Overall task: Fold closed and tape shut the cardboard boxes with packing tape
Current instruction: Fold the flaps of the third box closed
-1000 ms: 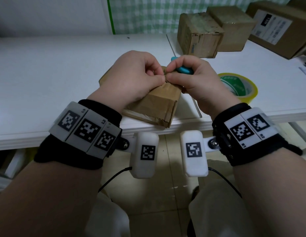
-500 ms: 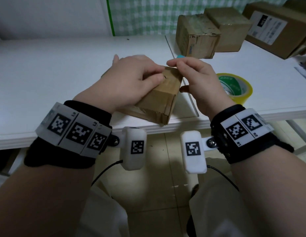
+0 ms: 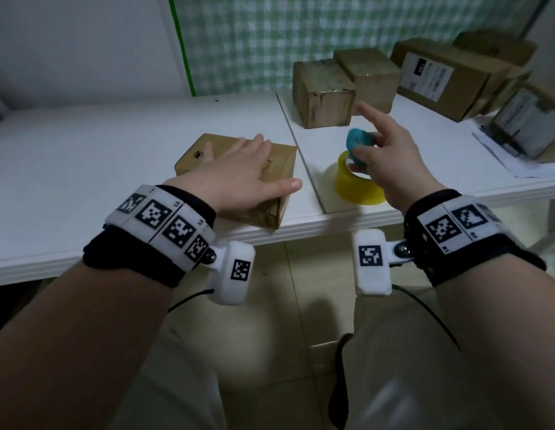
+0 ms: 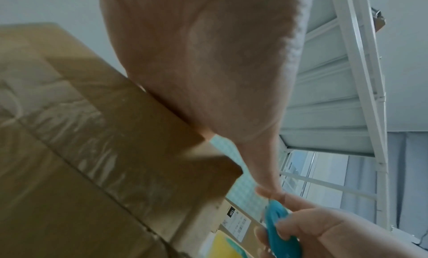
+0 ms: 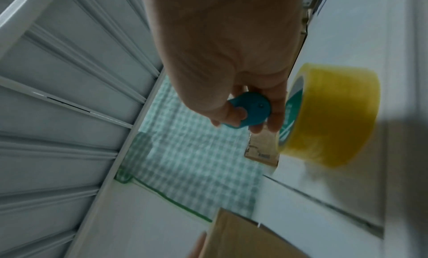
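A taped brown cardboard box (image 3: 189, 155) lies flat near the table's front edge. My left hand (image 3: 248, 162) rests flat on its top with straight, spread fingers; the left wrist view shows the palm on the box (image 4: 92, 152). To the right, my right hand (image 3: 375, 147) pinches a small round blue tape cutter (image 3: 357, 139) between thumb and middle fingers, with the index finger pointing away. It hovers just above the yellow tape roll (image 3: 358, 189), which stands on the table. The right wrist view shows the cutter (image 5: 251, 111) beside the roll (image 5: 333, 130).
Two small brown boxes (image 3: 324, 93) stand behind the tape roll. Larger labelled boxes (image 3: 440, 77) and papers (image 3: 506, 153) fill the back right. The white table (image 3: 99, 144) stretches to the left. A seam (image 3: 301, 150) between two tabletops runs beside the box.
The box went from tilted between both hands to lying flat. My left hand flattened on top of it. My right hand let go and moved right, over the tape roll, with the blue cutter.
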`<state>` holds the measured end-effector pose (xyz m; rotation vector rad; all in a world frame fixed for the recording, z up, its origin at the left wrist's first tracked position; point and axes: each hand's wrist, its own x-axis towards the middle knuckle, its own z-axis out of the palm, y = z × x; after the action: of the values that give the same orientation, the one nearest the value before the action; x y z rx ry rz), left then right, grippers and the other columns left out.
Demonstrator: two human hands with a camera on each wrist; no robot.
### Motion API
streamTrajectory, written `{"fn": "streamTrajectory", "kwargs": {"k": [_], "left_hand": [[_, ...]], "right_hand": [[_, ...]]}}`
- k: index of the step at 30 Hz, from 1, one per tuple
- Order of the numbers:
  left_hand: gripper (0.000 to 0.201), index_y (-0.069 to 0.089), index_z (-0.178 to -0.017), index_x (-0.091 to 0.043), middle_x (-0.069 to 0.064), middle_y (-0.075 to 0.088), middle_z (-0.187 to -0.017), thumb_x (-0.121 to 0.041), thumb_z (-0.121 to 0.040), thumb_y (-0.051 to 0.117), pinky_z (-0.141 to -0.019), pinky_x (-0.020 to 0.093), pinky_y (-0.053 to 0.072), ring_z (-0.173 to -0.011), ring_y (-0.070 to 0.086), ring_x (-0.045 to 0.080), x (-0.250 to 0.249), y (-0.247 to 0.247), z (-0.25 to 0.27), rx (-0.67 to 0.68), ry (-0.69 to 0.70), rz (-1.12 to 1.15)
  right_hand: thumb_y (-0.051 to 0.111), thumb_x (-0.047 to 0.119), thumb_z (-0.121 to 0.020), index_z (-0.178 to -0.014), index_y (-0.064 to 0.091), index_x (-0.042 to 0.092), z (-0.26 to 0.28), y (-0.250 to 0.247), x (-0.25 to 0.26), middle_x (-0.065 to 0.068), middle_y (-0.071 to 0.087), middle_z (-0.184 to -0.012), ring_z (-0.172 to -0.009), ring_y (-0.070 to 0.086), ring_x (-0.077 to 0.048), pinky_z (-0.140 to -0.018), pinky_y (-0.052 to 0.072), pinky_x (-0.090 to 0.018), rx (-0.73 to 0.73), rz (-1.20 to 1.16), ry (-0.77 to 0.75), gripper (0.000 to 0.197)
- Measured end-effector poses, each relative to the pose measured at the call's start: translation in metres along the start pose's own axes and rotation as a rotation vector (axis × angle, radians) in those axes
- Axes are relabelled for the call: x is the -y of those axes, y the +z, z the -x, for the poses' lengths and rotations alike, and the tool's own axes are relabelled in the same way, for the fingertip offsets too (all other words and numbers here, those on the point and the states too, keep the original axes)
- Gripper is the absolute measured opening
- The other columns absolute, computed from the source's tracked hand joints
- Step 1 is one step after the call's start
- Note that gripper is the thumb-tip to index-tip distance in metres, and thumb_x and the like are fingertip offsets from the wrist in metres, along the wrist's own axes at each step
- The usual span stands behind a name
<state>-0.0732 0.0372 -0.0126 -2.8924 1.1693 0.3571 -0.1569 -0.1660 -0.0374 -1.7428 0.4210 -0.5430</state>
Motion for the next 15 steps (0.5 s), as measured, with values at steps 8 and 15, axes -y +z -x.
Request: {"fn": "streamTrajectory", "kwargs": {"k": [8, 15], "left_hand": [[0.1, -0.005, -0.151, -0.021, -0.004, -0.01, -0.159, -0.08, -0.078, 0.029, -0.113, 0.059, -0.002, -0.146, -0.005, 0.019, -0.004, 0.002, -0.011, -0.021, -0.047, 0.004], [0.086, 0.0, -0.152, -0.023, -0.01, -0.002, -0.159, -0.055, -0.087, 0.047, -0.115, 0.057, -0.002, -0.146, -0.004, 0.016, -0.004, -0.004, -0.003, -0.001, 0.002, 0.069]], "right_hand": [[0.066, 0.023, -0.08, -0.087, 0.067, 0.017, 0.008, -0.028, -0.013, -0.007, 0.062, -0.097, -0.094, 0.057, -0.025, -0.08, 0.048, -0.034, -0.055, 0.573, 0.001, 0.009], [0.066, 0.03, -0.083, -0.117, 0.062, 0.02, 0.016, -0.03, -0.035, -0.011, 0.062, -0.117, -0.105, 0.057, -0.033, -0.083, 0.047, -0.036, 0.093, 1.073, -0.052, 0.035]]}}
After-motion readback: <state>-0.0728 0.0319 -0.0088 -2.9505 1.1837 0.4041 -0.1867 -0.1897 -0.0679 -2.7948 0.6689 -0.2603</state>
